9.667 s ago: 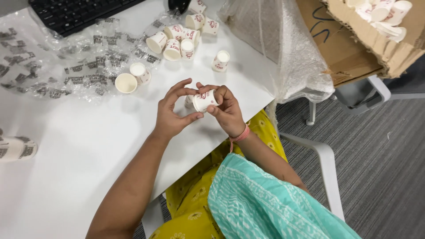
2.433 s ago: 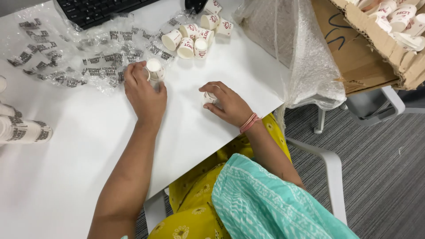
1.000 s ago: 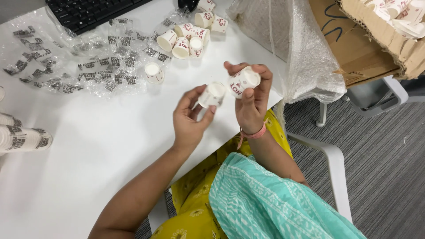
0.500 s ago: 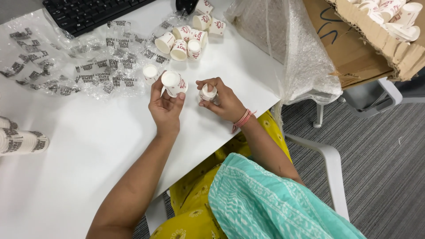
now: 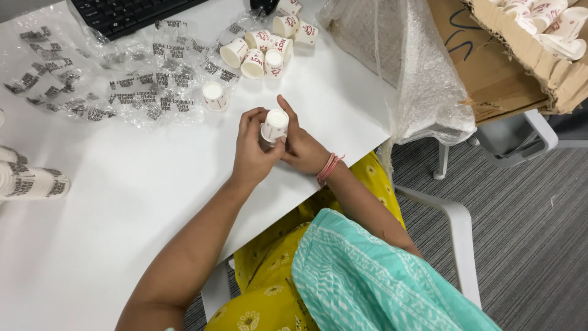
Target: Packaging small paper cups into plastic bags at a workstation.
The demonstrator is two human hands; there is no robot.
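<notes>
A small white paper cup (image 5: 274,125) with red print stands bottom-up between my two hands, just above the white table (image 5: 122,220). My left hand (image 5: 252,151) wraps it from the left, fingers curled on its side. From the right, my right hand (image 5: 300,144) closes on it, with a pink band at the wrist. Another single cup (image 5: 214,96) sits upside down on the table just beyond my left hand. A cluster of several like cups (image 5: 263,46) lies farther back.
Crumpled clear plastic wrappers (image 5: 104,79) with dark print spread over the table's far left. A black keyboard (image 5: 131,12) lies at the back edge. A wrapped cup stack (image 5: 30,181) lies at left. A plastic bag (image 5: 398,67) and a cardboard box (image 5: 508,55) of cups stand right.
My hands have come together. Half a second ago each held a separate cup, apart on the table; now both close on one cup or stack between them.
</notes>
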